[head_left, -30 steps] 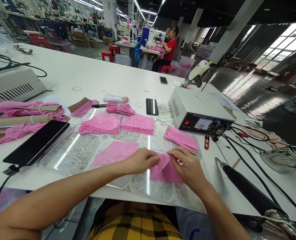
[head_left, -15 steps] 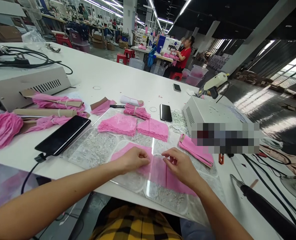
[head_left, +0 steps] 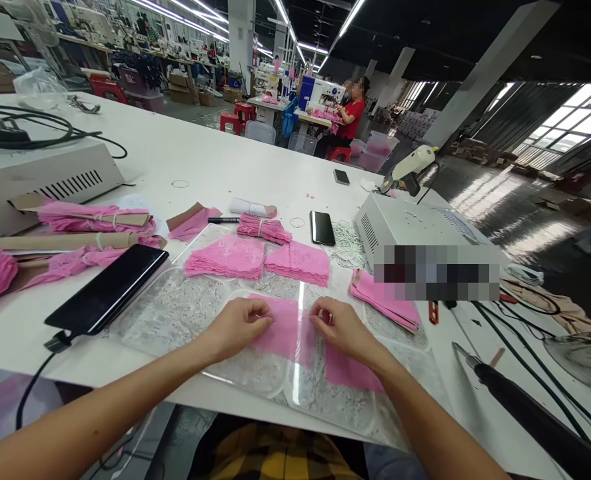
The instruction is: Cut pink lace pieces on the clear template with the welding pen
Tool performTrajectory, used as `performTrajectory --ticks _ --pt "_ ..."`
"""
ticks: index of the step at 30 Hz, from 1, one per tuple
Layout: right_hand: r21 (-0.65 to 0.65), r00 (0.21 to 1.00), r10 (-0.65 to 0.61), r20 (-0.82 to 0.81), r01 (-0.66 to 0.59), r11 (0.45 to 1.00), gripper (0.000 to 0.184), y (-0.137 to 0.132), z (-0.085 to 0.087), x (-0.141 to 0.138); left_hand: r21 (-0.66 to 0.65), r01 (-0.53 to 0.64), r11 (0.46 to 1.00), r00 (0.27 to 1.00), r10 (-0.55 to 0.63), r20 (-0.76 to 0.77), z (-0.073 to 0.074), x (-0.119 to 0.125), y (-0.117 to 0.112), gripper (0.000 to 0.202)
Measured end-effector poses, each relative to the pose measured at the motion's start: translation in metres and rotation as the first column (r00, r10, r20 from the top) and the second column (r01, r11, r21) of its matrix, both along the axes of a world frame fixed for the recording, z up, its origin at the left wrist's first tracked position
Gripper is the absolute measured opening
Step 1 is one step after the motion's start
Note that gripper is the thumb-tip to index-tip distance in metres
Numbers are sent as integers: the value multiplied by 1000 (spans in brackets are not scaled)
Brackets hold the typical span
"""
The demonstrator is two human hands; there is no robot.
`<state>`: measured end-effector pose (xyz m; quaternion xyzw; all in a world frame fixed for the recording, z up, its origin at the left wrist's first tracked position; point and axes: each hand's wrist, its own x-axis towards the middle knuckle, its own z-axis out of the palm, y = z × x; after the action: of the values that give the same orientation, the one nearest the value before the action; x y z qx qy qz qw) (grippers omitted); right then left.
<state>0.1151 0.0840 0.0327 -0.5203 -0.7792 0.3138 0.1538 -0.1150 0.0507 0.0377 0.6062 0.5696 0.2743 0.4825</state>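
Observation:
My left hand (head_left: 238,325) and my right hand (head_left: 338,326) rest on a clear patterned plate (head_left: 175,313) on the white table, fingers curled. Each pinches one side of a pink fabric piece (head_left: 288,330) stretched flat between them. A second pink piece (head_left: 350,373) lies under my right wrist. Two stacks of pink lace pieces (head_left: 228,257) sit just beyond on the plate. A stack of plain pink pieces (head_left: 385,303) lies to the right.
A black phone (head_left: 108,288) on a cable lies at left, another phone (head_left: 322,227) beyond the stacks. A white control box (head_left: 410,230) stands right, with a black-handled tool (head_left: 530,413) and cables nearby. Pink bundles (head_left: 90,217) lie left. A person in red sits far back.
My hands moved apart and slid left, spreading the pink piece flat between them. The view shifted slightly.

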Motion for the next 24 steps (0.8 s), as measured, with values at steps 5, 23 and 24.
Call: performTrajectory --ticks 5,23,24 --pt "-70 996 26 -81 -32 997 8 22 7 -17 46 -57 997 993 61 -100 -1 -16 -2 29" --pt "37 977 212 26 -213 976 14 -7 11 -18 159 -62 985 933 114 -342 -6 -34 0 22" --pt "47 973 225 58 -228 973 15 -14 8 -14 160 -57 985 930 111 -351 -6 -34 1 22"
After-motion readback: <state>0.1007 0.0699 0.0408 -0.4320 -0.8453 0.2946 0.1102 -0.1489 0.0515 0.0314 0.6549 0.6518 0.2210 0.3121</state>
